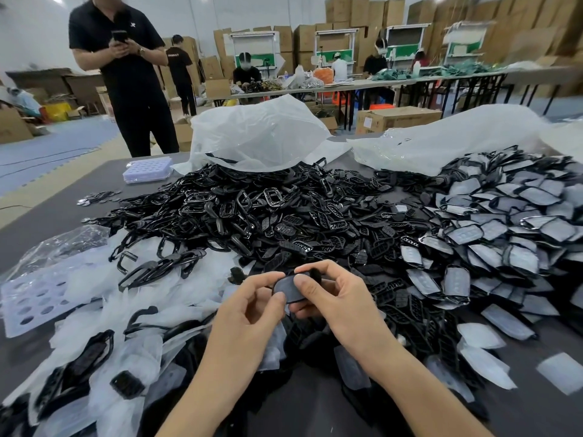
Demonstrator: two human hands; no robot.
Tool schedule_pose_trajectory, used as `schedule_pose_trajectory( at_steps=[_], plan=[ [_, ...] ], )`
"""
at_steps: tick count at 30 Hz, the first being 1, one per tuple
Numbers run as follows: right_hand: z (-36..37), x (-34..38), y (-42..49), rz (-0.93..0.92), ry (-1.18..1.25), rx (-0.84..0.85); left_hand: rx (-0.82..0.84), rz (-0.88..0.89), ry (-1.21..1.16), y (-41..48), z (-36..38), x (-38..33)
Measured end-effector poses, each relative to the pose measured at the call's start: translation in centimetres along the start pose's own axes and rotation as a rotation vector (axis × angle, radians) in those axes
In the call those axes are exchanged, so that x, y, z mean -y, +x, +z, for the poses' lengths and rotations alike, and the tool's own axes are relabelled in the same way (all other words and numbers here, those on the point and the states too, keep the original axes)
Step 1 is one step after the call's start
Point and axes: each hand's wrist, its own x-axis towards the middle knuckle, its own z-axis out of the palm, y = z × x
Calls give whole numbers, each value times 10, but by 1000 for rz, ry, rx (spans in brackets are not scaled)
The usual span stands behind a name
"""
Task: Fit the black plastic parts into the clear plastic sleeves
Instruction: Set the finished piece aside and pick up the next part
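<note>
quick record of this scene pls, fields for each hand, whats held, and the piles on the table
left hand: pinches black part
right hand: thumb on the same part, fingers under it
loose black parts: heaped mid-table
sleeved parts: heaped to the right
white bags: behind the heaps
table: dark grey
</note>
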Motion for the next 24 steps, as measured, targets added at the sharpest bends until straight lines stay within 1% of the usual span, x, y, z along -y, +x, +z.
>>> schedule_pose_trajectory(
  at_steps=[4,8,11,19,21,24],
  plan=[
    [0,0,-1,-11,-54,25,48,-9,10,-1,1,-1],
    [-1,1,-1,-25,-92,18,13,-43,-101,-2,1,-1],
    [-2,0,-1,-12,-71,38,-14,-37,-107,-2,2,-3],
    [0,-1,-1,-2,-101,117,-69,50,45,-5,5,-1],
    [0,-2,-1,2,-110,114,-77,52,73,-5,4,1],
    [-3,-3,0,-4,-159,87,-42,34,107,-4,4,4]
  ],
)
